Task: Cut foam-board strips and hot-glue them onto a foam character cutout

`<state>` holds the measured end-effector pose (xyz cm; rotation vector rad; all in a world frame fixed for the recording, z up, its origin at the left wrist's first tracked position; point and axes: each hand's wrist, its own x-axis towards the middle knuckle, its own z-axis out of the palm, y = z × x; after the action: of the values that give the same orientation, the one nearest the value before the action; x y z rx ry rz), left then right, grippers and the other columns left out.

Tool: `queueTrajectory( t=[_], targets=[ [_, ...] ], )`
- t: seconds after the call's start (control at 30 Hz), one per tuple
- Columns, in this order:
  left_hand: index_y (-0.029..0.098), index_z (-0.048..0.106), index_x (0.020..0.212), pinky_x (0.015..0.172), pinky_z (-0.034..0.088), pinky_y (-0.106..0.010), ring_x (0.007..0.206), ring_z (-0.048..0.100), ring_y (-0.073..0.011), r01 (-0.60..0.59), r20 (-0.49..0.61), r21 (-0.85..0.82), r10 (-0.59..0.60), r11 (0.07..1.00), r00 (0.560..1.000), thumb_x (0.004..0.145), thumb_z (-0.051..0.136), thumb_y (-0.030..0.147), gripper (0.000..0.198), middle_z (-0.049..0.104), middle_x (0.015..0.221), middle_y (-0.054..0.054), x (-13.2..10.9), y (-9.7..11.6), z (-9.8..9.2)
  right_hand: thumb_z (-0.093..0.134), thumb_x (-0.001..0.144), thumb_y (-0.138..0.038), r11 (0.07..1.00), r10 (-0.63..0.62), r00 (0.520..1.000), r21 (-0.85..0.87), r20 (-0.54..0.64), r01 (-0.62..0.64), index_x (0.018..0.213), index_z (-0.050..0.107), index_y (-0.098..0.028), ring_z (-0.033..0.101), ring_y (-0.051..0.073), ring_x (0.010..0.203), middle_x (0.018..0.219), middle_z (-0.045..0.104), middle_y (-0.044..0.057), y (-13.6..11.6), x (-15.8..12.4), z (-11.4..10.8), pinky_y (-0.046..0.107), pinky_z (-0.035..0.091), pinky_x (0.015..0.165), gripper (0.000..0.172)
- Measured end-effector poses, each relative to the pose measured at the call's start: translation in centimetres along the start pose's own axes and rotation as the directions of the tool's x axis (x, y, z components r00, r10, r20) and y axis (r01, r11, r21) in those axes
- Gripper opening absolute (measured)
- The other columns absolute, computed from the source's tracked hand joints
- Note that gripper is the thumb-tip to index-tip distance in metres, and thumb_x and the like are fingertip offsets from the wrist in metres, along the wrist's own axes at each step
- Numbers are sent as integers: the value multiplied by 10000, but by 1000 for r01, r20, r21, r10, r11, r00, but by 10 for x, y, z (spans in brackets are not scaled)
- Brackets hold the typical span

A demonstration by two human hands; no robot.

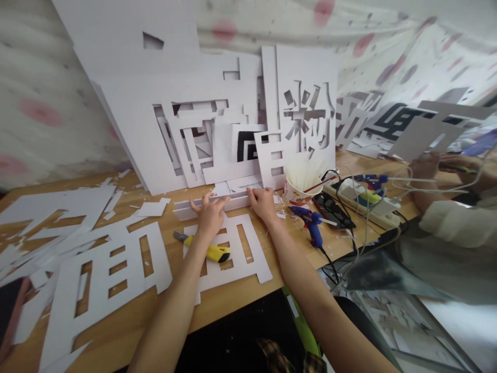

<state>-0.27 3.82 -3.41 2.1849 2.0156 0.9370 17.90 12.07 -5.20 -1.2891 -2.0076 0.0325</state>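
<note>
Two long white foam board strips [236,202] stand on edge, close together, on the wooden table. My left hand [212,213] grips them near the middle, its fingers reaching over the top edge. At their right end my right hand [264,205] is closed on the strips, fingertips on the upper edge. Just in front lies a white cut-out board character [258,254], flat on the table. A yellow utility knife [213,253] rests on this cut-out, partly hidden under my left forearm.
Large white cut-out panels [128,83] lean against the curtain behind. On the right are a paper cup [297,190] of glue sticks, a blue glue gun [312,223], a power strip [365,207] and cables. Cut-outs and scraps [128,259] cover the left. A co-worker's hands [446,168] work far right.
</note>
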Motion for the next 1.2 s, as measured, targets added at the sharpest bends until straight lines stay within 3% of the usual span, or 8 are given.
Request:
queueTrajectory(
  t=[0.13,0.33,0.9,1.2],
  targets=[
    [320,694,1175,1102,-19,-731,1320,446,-318,-2,9,5,2,1000,1000,850,436,-29,542,763,1057,-78,1,-1,0,420,1005,-338,1000,11,1000,-5,-1,-11,556,488,-203,471,141,544,542,590,0,-1,0,0,332,322,824,474],
    [329,684,1204,1105,14,-735,1328,435,-322,11,47,22,-12,1000,999,864,438,-7,537,760,1035,-73,1,1,-2,401,1011,-344,1000,12,1000,-4,-1,-12,574,513,-201,490,144,558,568,618,7,-1,0,0,340,318,862,473],
    [357,697,1152,1047,89,-738,1278,451,-343,-9,13,11,9,1000,1000,861,452,-3,524,766,1011,-55,0,2,-3,426,1010,-380,999,-23,1000,36,-14,23,561,509,-200,502,143,584,556,585,-5,5,1,0,340,310,846,490],
    [358,703,1145,1051,58,-743,1274,447,-344,-3,5,-12,3,1000,1000,858,452,16,512,764,1032,-44,0,2,-2,478,990,-421,998,-20,998,51,-65,23,572,536,-202,523,144,590,560,614,-6,5,4,-7,348,310,846,475]
  ],
)
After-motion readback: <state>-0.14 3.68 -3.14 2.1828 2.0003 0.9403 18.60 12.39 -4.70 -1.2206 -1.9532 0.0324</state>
